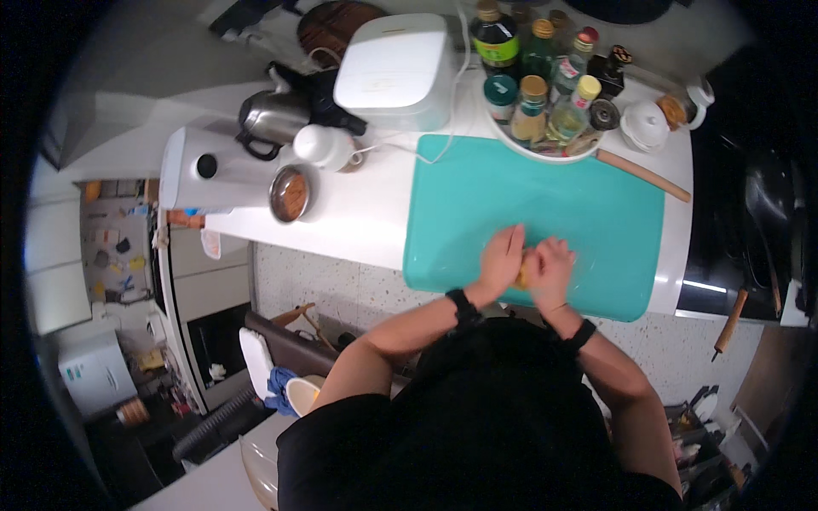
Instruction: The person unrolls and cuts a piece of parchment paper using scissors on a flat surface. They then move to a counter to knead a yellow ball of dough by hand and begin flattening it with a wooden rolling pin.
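Note:
My left hand [501,259] and my right hand [551,268] are close together over the front part of a teal mat [473,198]. Between my palms is a small yellowish lump [523,276], possibly dough, mostly covered by my fingers. The left hand cups its side with the fingers pointing away from me. Curled and slightly blurred, the right hand presses against the other side. Faint glints around the hands could be a clear sheet or a wet patch on the mat; I cannot tell which.
A rolling pin [643,175] lies across the mat's far right corner. Behind the mat, a round white tray [530,152] holds several bottles and jars. A steel bowl [291,193] with brown contents stands left, near a kettle [275,118]. A black cooktop [735,223] is at right.

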Available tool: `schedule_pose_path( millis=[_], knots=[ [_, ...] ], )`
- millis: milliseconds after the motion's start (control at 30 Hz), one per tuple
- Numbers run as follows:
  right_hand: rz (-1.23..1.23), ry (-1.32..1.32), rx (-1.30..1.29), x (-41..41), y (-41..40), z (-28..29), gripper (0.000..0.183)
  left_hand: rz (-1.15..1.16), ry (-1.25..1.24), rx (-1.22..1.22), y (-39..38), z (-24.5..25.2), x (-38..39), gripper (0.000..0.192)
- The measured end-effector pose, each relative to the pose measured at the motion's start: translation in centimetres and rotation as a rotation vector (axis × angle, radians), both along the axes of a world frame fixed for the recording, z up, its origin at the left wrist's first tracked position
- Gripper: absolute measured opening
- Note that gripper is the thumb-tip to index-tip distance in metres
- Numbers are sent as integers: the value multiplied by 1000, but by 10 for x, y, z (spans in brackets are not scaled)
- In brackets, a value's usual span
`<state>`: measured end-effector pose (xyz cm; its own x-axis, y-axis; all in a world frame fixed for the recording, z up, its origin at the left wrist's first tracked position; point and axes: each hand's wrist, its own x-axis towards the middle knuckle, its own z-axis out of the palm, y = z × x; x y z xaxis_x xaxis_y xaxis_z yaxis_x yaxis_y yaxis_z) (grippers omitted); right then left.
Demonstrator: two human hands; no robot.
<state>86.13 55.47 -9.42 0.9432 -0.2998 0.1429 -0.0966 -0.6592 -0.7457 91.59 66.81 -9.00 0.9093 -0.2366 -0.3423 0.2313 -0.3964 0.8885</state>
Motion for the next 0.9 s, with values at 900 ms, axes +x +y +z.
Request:
schedule_pose_path(
  millis=[900],
  knots=[
    [-57,-62,-281,-12,12,-18,15,-138,-500,201,-4,-48,-14,28]
  ],
)
